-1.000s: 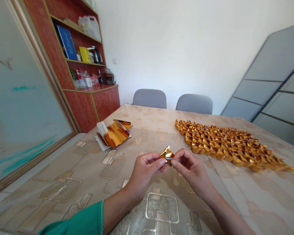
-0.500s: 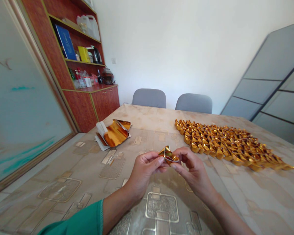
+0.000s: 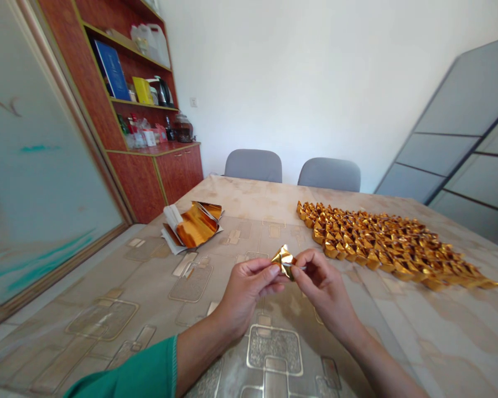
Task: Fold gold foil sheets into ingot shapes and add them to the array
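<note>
Between my fingertips is a small folded piece of gold foil (image 3: pixel 284 261), its silver-backed edge showing at the right. My left hand (image 3: pixel 245 290) pinches it from the left and my right hand (image 3: pixel 322 286) pinches it from the right. To the right of my hands lie many folded gold foil ingots (image 3: pixel 388 247) in tight rows, close to my right hand but not touching it. Farther left is a loose stack of gold foil sheets (image 3: pixel 195 225) on white paper (image 3: pixel 171 235).
My hands are over a table with a patterned, glossy cover (image 3: pixel 191 282). Behind it stand grey chairs (image 3: pixel 253 166), and a red-brown cabinet (image 3: pixel 149 171) holds bottles and a kettle. A glass door (image 3: pixel 45 182) is at the left, and a grey panel (image 3: pixel 452 143) leans at the right.
The foil piece has been pressed from an open, looped shape into a tighter fold and turned between my fingers. My right hand has shifted slightly to the right.
</note>
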### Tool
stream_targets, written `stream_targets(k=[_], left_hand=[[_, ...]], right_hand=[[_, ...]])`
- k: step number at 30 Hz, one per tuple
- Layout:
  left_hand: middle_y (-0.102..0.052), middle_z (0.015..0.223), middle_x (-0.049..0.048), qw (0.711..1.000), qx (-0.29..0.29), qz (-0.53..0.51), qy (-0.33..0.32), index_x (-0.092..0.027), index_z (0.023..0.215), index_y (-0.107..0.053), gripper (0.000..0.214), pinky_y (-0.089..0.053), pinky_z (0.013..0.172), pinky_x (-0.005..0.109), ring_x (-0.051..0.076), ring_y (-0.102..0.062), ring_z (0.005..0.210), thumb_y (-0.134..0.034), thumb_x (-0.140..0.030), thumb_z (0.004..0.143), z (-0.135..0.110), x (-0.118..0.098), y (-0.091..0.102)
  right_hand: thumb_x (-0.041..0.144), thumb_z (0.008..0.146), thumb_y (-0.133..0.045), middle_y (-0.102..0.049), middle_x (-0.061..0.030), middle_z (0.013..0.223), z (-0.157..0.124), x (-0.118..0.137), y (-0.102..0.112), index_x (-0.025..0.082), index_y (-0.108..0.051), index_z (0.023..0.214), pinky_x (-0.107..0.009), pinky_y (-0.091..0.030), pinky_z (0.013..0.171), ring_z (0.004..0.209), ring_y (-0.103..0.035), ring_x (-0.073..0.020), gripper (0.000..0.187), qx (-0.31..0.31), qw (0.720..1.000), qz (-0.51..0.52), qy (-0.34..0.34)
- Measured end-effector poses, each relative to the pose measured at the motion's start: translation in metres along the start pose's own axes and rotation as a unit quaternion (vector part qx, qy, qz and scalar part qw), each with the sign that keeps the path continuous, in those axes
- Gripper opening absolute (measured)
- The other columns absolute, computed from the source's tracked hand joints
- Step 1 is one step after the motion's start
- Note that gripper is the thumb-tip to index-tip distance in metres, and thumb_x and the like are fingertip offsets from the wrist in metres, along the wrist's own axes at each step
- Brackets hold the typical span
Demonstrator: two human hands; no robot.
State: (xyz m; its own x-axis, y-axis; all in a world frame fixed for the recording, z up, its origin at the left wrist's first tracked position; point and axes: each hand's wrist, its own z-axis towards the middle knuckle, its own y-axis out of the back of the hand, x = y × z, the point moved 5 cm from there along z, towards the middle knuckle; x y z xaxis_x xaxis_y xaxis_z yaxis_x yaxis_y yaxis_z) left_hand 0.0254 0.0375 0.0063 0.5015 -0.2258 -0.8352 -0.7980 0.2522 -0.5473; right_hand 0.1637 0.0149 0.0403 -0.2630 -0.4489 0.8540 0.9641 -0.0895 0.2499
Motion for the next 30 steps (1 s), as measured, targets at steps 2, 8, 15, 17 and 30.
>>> stream_targets(k=[2, 8, 15, 17, 30], left_hand=[[-0.075, 0.084, 0.0063, 1.0, -0.003, 0.009, -0.012, -0.014, 0.08, -0.076, 0.019, -0.054, 0.064, 0.021, 0.015, -0.069, 0.073, -0.081, -0.028, 0.068, 0.0, 0.0, 0.0], [-0.075, 0.084, 0.0069, 0.999, -0.002, 0.042, -0.026, -0.014, 0.084, -0.077, 0.021, -0.054, 0.064, 0.021, 0.015, -0.069, 0.076, -0.08, -0.029, 0.069, 0.0, -0.001, 0.002], [-0.076, 0.085, 0.007, 0.999, -0.01, 0.044, -0.028, -0.014, 0.084, -0.077, 0.021, -0.054, 0.064, 0.02, 0.016, -0.07, 0.075, -0.08, -0.03, 0.07, 0.001, 0.001, 0.001], [-0.076, 0.083, 0.007, 0.997, -0.01, 0.058, -0.045, -0.014, 0.083, -0.077, 0.02, -0.054, 0.062, 0.02, 0.016, -0.07, 0.074, -0.08, -0.028, 0.069, 0.001, 0.0, 0.001], [-0.076, 0.089, 0.0047, 0.999, -0.005, 0.002, -0.04, -0.018, 0.094, -0.073, 0.027, -0.054, 0.06, 0.018, 0.012, -0.07, 0.07, -0.081, -0.025, 0.069, 0.0, -0.003, 0.001]], right_hand=[[0.028, 0.09, -0.055, -0.053, 0.0011, 0.074, -0.001, -0.002, -0.002, 0.023, -0.054, 0.08, -0.026, -0.04, 0.058, 0.065, -0.049, -0.0152, 0.012, -0.007, 1.0, 0.004, -0.009], [0.03, 0.089, -0.059, -0.056, 0.0005, 0.074, -0.002, -0.005, -0.002, 0.023, -0.055, 0.079, -0.027, -0.042, 0.059, 0.066, -0.052, -0.0154, 0.013, -0.011, 1.0, 0.013, -0.008], [0.031, 0.093, -0.053, -0.054, 0.0015, 0.074, -0.005, -0.005, -0.005, 0.023, -0.051, 0.081, -0.026, -0.041, 0.058, 0.066, -0.051, -0.0145, 0.014, -0.026, 0.999, 0.017, -0.017], [0.031, 0.094, -0.051, -0.053, 0.0019, 0.074, -0.006, -0.005, -0.007, 0.023, -0.049, 0.081, -0.026, -0.041, 0.057, 0.065, -0.052, -0.0144, 0.015, -0.029, 0.999, 0.015, -0.018], [0.017, 0.088, -0.059, -0.054, 0.0011, 0.076, -0.002, 0.018, 0.001, 0.022, -0.055, 0.077, -0.027, -0.038, 0.061, 0.069, -0.049, -0.0143, 0.013, -0.017, 0.987, -0.123, 0.103]])
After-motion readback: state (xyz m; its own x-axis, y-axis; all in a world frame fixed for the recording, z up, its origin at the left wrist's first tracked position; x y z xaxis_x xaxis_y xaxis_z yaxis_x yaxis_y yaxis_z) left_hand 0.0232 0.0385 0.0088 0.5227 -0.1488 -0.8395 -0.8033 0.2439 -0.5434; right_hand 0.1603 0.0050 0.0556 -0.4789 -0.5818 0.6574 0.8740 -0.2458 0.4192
